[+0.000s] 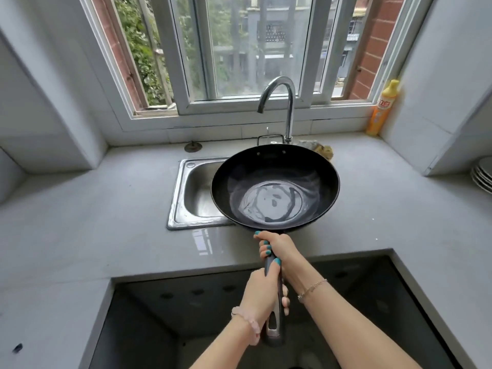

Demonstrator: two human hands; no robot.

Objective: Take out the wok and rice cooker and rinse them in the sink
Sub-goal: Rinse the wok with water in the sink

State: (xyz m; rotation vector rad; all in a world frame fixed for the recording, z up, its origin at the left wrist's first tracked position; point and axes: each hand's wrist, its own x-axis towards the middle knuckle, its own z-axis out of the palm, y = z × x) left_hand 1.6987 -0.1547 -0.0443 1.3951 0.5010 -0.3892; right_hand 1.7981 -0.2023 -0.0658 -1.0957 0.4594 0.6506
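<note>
The fingers (265, 252) of the right hand (278, 247) are curled tightly round the upper part of the handle (274, 324), just below the bowl of the wok (275, 187). The nails are painted teal. The left hand (262, 291) grips the same handle lower down. Its thumb lies along the top and its fingers (285, 301) wrap round from the other side. The two hands touch each other. A thin chain bracelet (311, 287) is on the right wrist and a pink bead bracelet (246, 319) is on the left one.

The handle is dark, and its metal end has a long hanging hole. The wok is black, round and deep, and it is held about level. Two rivets show on its far wall. A thin film of water lies on its flat bottom and reflects the light from the window (239, 49).

The wok is in the air over the right part of the steel sink (177, 198) and hides that part. The sink is set in a grey stone table (80, 222). The curved chrome faucet (288, 107) stands behind the wok, with its spout above the far rim. A yellowish cloth or sponge (323, 150) lies just beside the faucet base. A round sink plug (193, 147) lies behind the sink at the left. A yellow and orange dish soap bottle (380, 110) stands in the right corner at the window. A stack of white plates (483, 177) shows at the right edge.
</note>
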